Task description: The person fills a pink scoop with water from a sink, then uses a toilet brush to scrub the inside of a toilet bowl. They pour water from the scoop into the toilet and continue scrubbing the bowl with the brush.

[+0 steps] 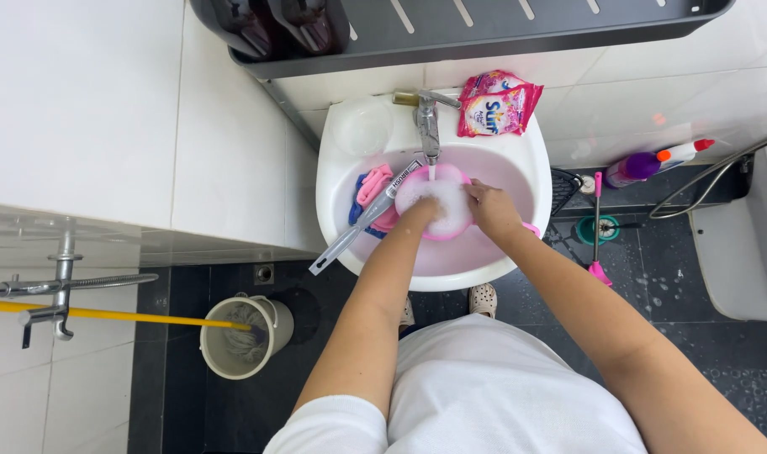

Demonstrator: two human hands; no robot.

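Reaching into the foam, the left hand (423, 210) is sunk in the suds of one pink bowl (438, 202), so I cannot tell how far its fingers are open or whether they hold something. The right hand (491, 206) lies on the bowl's rim at 3 o'clock, fingers curved over the edge and touching it; if it really grips is not clear. The bowl sits in the middle of one white sink (526, 160), directly under one chrome tap (427, 126) at 12 o'clock, from which a thin stream of water falls into the foam.

At 9 o'clock from the bowl, touching it, lies a heap of cloths (371, 193) (pink ones and a blue one, the exact number is hidden). One grey brush handle (362, 223) lies across this heap and sticks out over the sink's rim toward 8 o'clock. On the sink's back edge at 1 o'clock stands one pink detergent packet (497, 105).

On the dark floor, at 8 o'clock, there is one pale bucket (274, 324) with a mop head and a yellow mop pole (106, 315). At 3 o'clock there are one pink toilet brush (598, 227) and one purple spray bottle (653, 164).
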